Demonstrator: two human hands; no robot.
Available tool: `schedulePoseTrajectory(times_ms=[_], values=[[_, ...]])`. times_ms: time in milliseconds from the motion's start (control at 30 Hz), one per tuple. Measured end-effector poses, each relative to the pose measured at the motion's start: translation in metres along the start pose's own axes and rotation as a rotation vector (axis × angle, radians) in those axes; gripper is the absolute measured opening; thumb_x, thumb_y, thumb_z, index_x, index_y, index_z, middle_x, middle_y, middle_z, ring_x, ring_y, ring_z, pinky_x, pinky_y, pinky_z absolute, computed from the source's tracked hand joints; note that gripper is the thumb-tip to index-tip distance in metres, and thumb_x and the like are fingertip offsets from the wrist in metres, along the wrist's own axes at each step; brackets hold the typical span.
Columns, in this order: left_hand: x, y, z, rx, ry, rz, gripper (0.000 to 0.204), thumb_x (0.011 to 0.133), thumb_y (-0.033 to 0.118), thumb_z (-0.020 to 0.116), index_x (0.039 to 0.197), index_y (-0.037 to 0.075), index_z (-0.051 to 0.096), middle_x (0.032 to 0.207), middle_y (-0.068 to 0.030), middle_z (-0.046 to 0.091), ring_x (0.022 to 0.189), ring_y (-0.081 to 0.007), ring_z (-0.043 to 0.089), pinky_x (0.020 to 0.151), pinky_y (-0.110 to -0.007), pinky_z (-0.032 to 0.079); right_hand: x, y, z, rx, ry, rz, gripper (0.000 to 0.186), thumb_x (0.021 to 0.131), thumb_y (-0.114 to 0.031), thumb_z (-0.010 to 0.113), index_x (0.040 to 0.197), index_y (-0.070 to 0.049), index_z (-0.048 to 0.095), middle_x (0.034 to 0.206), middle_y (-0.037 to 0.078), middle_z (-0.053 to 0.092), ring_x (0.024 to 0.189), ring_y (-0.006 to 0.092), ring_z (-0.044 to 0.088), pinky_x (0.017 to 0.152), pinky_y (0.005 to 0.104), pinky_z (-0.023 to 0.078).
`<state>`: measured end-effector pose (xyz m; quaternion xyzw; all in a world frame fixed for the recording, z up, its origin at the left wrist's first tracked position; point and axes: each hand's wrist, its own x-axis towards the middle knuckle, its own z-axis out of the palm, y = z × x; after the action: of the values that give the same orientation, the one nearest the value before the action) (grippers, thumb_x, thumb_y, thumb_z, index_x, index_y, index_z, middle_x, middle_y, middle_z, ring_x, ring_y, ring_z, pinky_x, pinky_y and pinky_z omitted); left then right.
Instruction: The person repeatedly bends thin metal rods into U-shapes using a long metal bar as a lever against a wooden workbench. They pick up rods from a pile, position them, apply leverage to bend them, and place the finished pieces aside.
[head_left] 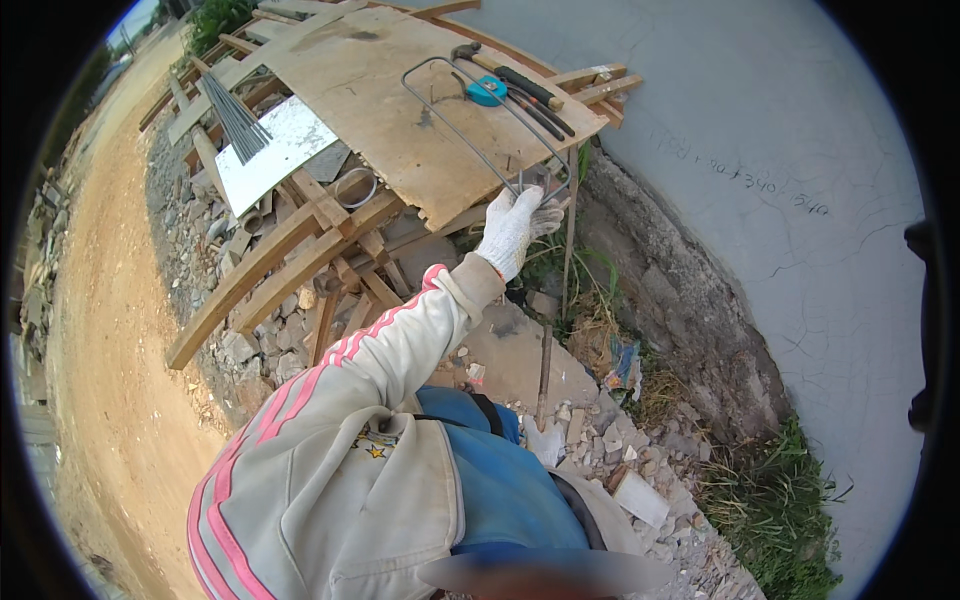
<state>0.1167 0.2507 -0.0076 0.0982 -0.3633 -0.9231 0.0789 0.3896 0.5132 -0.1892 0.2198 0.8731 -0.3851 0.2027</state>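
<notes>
The grey wall point(790, 120) fills the right of the frame, and the bench point(360, 110), a broad plywood sheet, lies across the upper middle just beside it. The sheet appears to lie over loose timbers point(250, 285) that jut toward the left — likely there to lift a flat surface above the rubble. Left of the sheet, a white panel point(270, 175) slopes over the wood, and a bundle of thin rods point(232, 120) rests partly on it, probably laid side by side so that they stay together. The bent-rod frame point(460, 137), a long narrow loop, stretches over the bench's right part, its near end at the bench's lower right edge. There the left grip point(513, 230), in a white glove, is closed around the rod; holding it by the end probably leaves the long sides free of the fingers. The right grip is out of view. The hammer point(510, 80), a black-handled tool point(540, 117) and the teal tape measure point(487, 91) sit together at the bench's upper right — gathered, it seems, within easy reach.
</notes>
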Motion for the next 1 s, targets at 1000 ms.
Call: schedulePoseTrajectory(times_ms=[1000], values=[[-0.52,-0.056,-0.558,0.082,1.374,-0.19,0.043,0.097,0.027,0.076,0.122,-0.008,0.073,0.104,-0.0112,0.078,0.087,-0.0206,0.074,0.077,-0.035,0.061,0.044,0.016,0.114,-0.85,-0.531,-0.309,0.063,0.094,-0.056,0.073,0.107,0.006,0.077,0.098,0.029,0.073,0.093,0.045,0.072,0.082,0.052,0.057]])
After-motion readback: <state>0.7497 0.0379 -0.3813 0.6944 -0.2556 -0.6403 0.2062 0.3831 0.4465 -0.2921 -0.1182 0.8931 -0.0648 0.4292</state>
